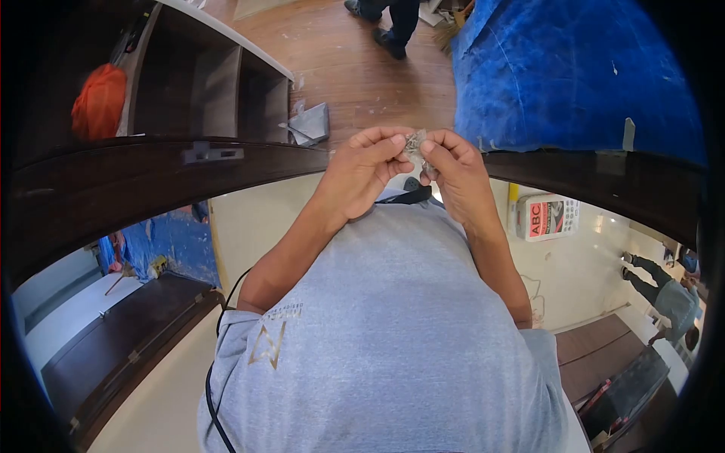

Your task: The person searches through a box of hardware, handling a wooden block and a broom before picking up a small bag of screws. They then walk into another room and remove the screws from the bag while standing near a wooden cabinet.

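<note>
A small clear plastic packet (414,143) with greyish metal-looking bits inside is held up between my two hands, in front of my chest. My left hand (371,162) pinches its left side between thumb and fingers. On the other side, my right hand (455,167) grips the packet's right edge, thumb against curled fingers. The exact contents are too small to make out. Just below the hands is a dark object (411,190), partly hidden by my shirt.
A dark door frame (264,160) runs across both sides. Blue sheeting (559,75) covers something at upper right. An ABC-labelled case (549,217) lies at right. Another person's legs (396,23) show at the top; a second person (672,298) is far right.
</note>
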Demonstrator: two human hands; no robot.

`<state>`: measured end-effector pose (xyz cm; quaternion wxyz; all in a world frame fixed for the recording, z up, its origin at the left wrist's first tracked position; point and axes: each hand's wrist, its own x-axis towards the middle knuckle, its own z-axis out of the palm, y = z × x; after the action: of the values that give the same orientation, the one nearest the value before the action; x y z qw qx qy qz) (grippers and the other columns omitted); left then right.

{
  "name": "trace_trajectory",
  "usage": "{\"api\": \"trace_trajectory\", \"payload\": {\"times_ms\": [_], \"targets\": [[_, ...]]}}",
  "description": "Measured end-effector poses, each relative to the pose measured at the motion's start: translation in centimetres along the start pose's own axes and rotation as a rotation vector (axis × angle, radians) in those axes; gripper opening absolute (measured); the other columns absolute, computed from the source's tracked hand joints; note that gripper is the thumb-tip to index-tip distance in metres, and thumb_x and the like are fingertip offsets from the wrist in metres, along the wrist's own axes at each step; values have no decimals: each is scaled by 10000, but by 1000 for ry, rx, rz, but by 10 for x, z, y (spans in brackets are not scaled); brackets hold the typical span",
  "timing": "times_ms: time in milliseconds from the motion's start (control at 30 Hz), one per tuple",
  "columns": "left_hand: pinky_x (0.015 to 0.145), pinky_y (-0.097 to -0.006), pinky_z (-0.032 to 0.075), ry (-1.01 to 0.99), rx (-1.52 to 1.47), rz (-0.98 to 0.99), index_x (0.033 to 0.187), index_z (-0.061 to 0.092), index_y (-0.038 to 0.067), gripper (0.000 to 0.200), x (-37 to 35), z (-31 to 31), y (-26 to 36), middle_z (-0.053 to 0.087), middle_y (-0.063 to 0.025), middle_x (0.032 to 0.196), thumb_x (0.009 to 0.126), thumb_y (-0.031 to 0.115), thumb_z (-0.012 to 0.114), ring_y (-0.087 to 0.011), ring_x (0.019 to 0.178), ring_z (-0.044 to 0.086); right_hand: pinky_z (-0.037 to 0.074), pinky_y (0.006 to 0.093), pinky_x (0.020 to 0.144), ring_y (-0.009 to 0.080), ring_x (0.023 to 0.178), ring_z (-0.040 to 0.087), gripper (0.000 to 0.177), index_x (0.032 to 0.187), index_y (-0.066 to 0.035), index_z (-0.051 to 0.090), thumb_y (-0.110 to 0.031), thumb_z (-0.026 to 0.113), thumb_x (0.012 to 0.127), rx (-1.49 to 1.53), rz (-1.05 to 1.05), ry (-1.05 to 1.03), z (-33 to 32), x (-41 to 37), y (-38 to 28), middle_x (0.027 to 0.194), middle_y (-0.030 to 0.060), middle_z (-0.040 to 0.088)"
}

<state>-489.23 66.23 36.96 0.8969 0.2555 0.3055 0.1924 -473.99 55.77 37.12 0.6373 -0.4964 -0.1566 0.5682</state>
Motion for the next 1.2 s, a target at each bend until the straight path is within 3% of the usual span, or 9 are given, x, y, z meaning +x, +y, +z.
{"api": "trace_trajectory", "payload": {"times_ms": [433,533,633,700,833,933,1000,1100,1200], "targets": [[862,-320,552,-182,-89,-94,1170,652,-10,227,-19,-40,23,700,-89,1073,1045,169,592,-149,899,660,497,244,649,46,721,536,157,1038,-27,673,-180,664,1004,-60,-61,78,48,-13,29,898,-16,642],[871,-327,551,-100,206,-12,1148,646,-4,226,-21,-45,24,697,-95,1078,1049,189,583,-159,919,657,501,235,685,55,739,555,193,1046,6,688,-179,665,996,-96,-54,112,57,-16,31,914,9,671],[913,-357,554,-152,10,-107,1085,644,-8,202,-16,-58,29,674,-137,1125,1053,171,557,-207,1000,650,515,238,711,58,759,564,216,1113,22,690,-157,662,995,-46,-38,121,63,-19,32,965,21,688],[1017,-422,521,-176,-377,-255,1023,638,-20,228,-15,-65,33,631,-217,1245,1059,170,517,-293,1127,626,562,266,749,88,825,619,231,1201,35,670,-93,630,1013,176,-46,19,61,-20,33,1057,62,705],[1110,-486,453,-254,-502,-240,1013,642,-37,295,-20,-65,38,560,-284,1365,1069,189,461,-369,1232,576,552,270,834,95,928,646,272,1232,42,665,-75,644,987,142,-88,82,71,-29,38,1095,58,706],[1163,-509,394,-310,-610,-297,1015,650,-35,350,-21,-67,37,545,-296,1401,1079,219,418,-387,1286,546,548,275,870,113,957,663,265,1224,46,666,-63,643,984,49,-163,146,79,-32,38,1075,66,712],[1178,-509,378,-373,-656,-354,1014,658,-30,367,-19,-70,33,560,-288,1378,1083,218,396,-388,1314,527,540,259,866,112,927,669,243,1195,48,683,-51,638,978,-290,-359,255,80,-31,38,1032,74,728],[1194,-511,360,-456,-695,-372,1004,658,-25,367,-20,-70,30,567,-290,1360,1083,211,388,-396,1324,519,535,253,861,116,913,678,205,1141,53,699,-33,626,970,-526,-422,273,78,-26,43,986,83,741],[1202,-516,353,-405,-698,-352,993,653,-32,367,-21,-70,30,569,-296,1347,1081,207,388,-391,1318,524,532,257,849,113,911,680,163,1071,42,721,-19,617,961,-505,-406,362,88,-25,41,971,80,747]]}}
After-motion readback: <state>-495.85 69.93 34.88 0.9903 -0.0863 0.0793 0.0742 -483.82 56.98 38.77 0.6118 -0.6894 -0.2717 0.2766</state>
